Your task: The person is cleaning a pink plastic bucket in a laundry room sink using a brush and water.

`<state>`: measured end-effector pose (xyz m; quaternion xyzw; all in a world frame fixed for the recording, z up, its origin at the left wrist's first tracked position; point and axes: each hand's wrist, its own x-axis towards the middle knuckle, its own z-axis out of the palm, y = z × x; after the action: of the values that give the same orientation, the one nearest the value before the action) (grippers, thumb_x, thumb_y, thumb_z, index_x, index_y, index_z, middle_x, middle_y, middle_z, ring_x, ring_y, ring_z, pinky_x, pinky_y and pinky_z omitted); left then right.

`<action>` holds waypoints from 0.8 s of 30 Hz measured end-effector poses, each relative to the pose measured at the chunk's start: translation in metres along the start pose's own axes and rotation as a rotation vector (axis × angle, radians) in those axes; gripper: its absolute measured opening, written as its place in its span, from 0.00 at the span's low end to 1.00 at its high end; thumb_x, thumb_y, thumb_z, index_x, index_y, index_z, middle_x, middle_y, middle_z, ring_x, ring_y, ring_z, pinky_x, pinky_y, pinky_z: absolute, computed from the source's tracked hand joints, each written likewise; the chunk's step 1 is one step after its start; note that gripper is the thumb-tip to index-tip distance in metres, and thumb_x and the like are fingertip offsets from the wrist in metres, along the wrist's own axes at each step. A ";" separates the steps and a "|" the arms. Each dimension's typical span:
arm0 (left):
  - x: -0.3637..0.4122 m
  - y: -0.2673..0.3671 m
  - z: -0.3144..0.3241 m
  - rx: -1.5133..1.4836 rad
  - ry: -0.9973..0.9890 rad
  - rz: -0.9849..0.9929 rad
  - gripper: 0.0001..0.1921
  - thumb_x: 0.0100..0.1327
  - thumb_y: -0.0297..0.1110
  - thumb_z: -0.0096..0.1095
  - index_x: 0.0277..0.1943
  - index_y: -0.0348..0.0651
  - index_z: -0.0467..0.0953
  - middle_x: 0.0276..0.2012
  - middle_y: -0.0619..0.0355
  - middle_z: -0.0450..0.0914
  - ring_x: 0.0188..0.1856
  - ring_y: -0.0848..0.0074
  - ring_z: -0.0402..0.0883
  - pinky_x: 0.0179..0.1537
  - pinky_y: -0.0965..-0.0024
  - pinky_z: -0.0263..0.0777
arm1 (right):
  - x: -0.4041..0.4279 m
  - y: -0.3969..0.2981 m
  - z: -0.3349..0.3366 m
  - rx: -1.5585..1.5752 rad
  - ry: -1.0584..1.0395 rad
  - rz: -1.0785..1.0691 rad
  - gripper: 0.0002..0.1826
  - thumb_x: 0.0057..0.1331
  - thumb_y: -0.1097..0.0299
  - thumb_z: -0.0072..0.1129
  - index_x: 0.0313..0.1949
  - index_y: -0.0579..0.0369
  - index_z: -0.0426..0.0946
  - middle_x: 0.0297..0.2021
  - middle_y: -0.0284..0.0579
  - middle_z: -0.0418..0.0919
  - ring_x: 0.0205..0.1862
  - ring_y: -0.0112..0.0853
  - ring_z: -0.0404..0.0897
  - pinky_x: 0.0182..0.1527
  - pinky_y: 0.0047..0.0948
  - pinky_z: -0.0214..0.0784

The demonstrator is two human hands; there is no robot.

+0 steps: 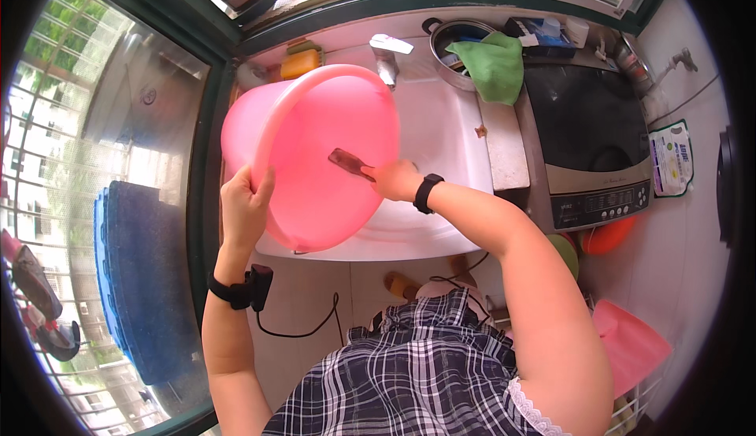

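A pink plastic basin [331, 123] is tilted on its side over a white sink [437, 123], its mouth facing right and towards me. My left hand [245, 205] grips the near left part of its rim, thumb on the inner side. My right hand [397, 179] reaches to the mouth of the basin and holds a narrow brown tool [349, 163], perhaps a wooden brush; its working side cannot be made out. The tool's far end points into the basin. Behind the rim stands a chrome faucet [387, 67], its lever uppermost.
A metal pot [455, 34] with a green cloth [493, 67] draped over it stands at the sink's back right. Further right is a top-loading washing machine [590, 123]. An orange sponge-like block [300, 64] lies behind the basin. A window frame [215, 140] borders the left.
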<state>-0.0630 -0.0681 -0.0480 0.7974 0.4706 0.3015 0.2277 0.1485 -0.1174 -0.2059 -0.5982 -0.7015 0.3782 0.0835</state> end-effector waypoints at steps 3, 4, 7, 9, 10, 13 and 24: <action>0.012 0.004 0.006 0.043 -0.079 0.023 0.17 0.63 0.38 0.59 0.26 0.31 0.69 0.14 0.54 0.66 0.17 0.79 0.63 0.21 0.72 0.60 | 0.040 0.001 0.048 -0.009 -0.001 -0.182 0.16 0.64 0.63 0.40 0.47 0.50 0.74 0.43 0.49 0.78 0.43 0.44 0.78 0.42 0.41 0.68; 0.013 0.001 0.006 0.045 -0.105 -0.005 0.17 0.63 0.38 0.58 0.26 0.31 0.70 0.14 0.52 0.68 0.17 0.78 0.64 0.21 0.71 0.62 | 0.032 -0.030 0.032 0.115 -0.152 -0.115 0.17 0.64 0.63 0.39 0.47 0.50 0.74 0.43 0.49 0.79 0.43 0.44 0.78 0.44 0.41 0.68; 0.026 0.012 0.010 0.020 -0.174 -0.031 0.17 0.63 0.38 0.58 0.27 0.30 0.71 0.15 0.52 0.69 0.18 0.79 0.66 0.22 0.71 0.63 | 0.064 -0.009 0.031 0.022 -0.053 -0.157 0.19 0.65 0.63 0.38 0.53 0.45 0.73 0.43 0.47 0.79 0.43 0.41 0.79 0.46 0.41 0.70; 0.030 0.007 0.006 0.059 -0.184 -0.058 0.17 0.63 0.38 0.59 0.28 0.30 0.71 0.15 0.52 0.70 0.18 0.79 0.66 0.22 0.71 0.63 | 0.097 0.010 0.028 -0.044 0.037 0.008 0.19 0.65 0.65 0.39 0.53 0.47 0.73 0.40 0.49 0.80 0.41 0.41 0.80 0.43 0.40 0.72; 0.032 0.005 0.006 0.094 -0.199 -0.086 0.16 0.63 0.38 0.59 0.28 0.30 0.72 0.15 0.53 0.70 0.19 0.79 0.67 0.23 0.71 0.63 | 0.108 0.014 0.026 -0.066 0.068 0.064 0.19 0.65 0.66 0.39 0.53 0.48 0.73 0.40 0.49 0.81 0.41 0.41 0.81 0.42 0.40 0.73; 0.033 0.015 0.007 0.022 -0.227 -0.090 0.15 0.63 0.37 0.58 0.30 0.30 0.73 0.17 0.53 0.72 0.20 0.79 0.69 0.24 0.72 0.64 | 0.139 -0.009 0.037 -0.284 0.094 -0.014 0.14 0.62 0.69 0.42 0.41 0.56 0.77 0.33 0.53 0.81 0.31 0.44 0.81 0.34 0.43 0.73; 0.043 0.000 0.005 0.068 -0.254 -0.108 0.15 0.63 0.37 0.59 0.31 0.30 0.74 0.17 0.52 0.72 0.20 0.77 0.70 0.25 0.70 0.65 | 0.175 -0.006 0.020 -0.404 0.095 0.069 0.18 0.61 0.68 0.45 0.47 0.57 0.77 0.47 0.47 0.79 0.40 0.40 0.81 0.40 0.38 0.73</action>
<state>-0.0435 -0.0302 -0.0400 0.8097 0.4904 0.1694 0.2741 0.0854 0.0322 -0.2744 -0.6435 -0.7376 0.2038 -0.0182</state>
